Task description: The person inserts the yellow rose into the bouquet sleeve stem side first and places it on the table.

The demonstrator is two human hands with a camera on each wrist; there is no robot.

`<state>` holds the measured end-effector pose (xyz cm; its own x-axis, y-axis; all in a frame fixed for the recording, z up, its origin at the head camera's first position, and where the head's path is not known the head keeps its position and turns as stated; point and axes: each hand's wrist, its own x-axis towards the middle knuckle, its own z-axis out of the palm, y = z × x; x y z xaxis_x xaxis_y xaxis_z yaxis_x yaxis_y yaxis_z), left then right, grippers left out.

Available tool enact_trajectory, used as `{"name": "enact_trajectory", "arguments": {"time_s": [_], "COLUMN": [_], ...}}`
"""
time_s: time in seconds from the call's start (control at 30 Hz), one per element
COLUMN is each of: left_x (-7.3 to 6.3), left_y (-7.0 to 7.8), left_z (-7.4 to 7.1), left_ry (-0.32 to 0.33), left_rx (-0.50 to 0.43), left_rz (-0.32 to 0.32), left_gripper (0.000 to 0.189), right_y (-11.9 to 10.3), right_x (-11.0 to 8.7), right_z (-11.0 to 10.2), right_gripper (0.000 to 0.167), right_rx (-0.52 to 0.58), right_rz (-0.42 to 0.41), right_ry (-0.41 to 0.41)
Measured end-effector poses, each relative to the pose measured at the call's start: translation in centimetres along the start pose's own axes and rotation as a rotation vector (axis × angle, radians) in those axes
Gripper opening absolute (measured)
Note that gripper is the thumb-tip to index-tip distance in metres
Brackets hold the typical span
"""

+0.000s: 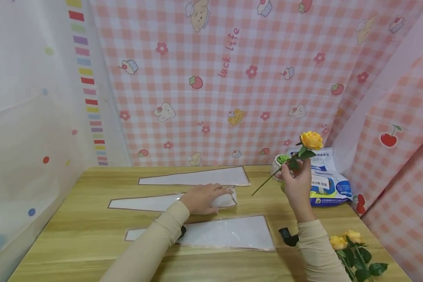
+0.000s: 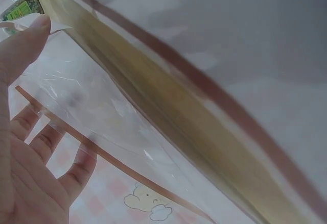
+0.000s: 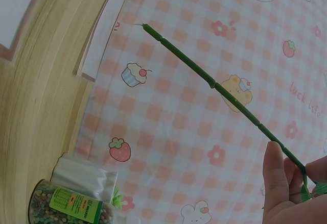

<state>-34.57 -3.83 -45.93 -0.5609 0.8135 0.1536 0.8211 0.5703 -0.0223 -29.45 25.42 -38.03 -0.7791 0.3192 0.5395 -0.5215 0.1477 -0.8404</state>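
Note:
A yellow artificial rose point(image 1: 311, 140) with green leaves is raised above the right side of the table. My right hand point(image 1: 298, 190) pinches its stem point(image 3: 235, 101) just below the leaves, and the bare stem end slants down to the left. My left hand point(image 1: 202, 199) holds the wide end of the middle tapered clear flower sleeve point(image 1: 141, 203), which has a white face and brown edging. In the left wrist view, the thumb lies at one edge of the film point(image 2: 76, 81) while the fingers sit along the opposite edge.
Two similar sleeves lie behind point(image 1: 201, 176) and in front point(image 1: 232, 233). At right are a blue-and-white bag point(image 1: 329, 192), more yellow roses point(image 1: 354, 236) and a black object point(image 1: 288, 237). A jar of coloured pebbles point(image 3: 46, 203) stands near a small green plant point(image 1: 283, 158).

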Motion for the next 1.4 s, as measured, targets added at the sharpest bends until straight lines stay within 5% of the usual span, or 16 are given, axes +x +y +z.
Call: {"name": "enact_trajectory", "arguments": {"time_s": [0.87,1.4], "left_x": [0.1,0.2], "left_y": [0.2,0.4], "left_z": [0.0,0.1], "left_ry": [0.002,0.0], "left_rx": [-0.044,-0.05], "left_rz": [-0.021,-0.039], "left_gripper": [0.08,0.082], "right_y": [1.1,2.5], "right_x": [-0.7,-1.3], "right_z": [1.0,2.4], "right_gripper": [0.051,0.044], "right_rx": [0.086,0.102], "right_rz": [0.065,0.136], "right_ry": [-0.03,-0.036]}}
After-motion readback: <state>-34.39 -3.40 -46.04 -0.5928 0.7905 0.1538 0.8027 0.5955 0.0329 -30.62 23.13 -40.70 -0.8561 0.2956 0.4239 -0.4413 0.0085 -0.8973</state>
